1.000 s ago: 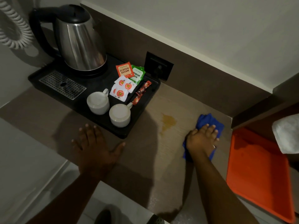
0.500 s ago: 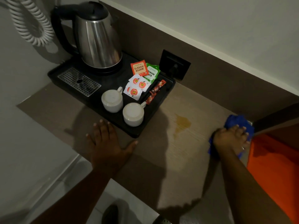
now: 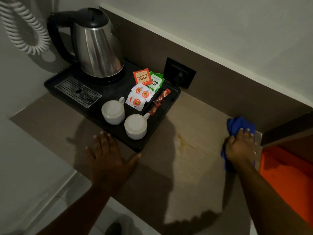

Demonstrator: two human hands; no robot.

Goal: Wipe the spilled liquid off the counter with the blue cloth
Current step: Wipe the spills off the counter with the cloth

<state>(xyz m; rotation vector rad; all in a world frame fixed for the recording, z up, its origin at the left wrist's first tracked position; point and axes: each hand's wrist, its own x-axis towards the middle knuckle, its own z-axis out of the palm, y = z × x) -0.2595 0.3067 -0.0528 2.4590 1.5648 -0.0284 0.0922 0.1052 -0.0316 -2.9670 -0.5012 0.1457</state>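
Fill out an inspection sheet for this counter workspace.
Surface: brown counter, yellowish spilled liquid unwiped.
Job's things: crumpled blue cloth at the counter's right end, apart from the spill.
Clutter: black tray with steel kettle, two white cups, sachets.
Grippers: right hand pressing cloth; left hand flat on counter.
Cables: coiled white cord.
Surroundings: orange tray, wall socket.

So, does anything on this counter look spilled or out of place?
Yes. A yellowish spilled liquid stains the counter between the black tray and the right hand, which presses the blue cloth down, apart from the stain. Tray items look orderly.
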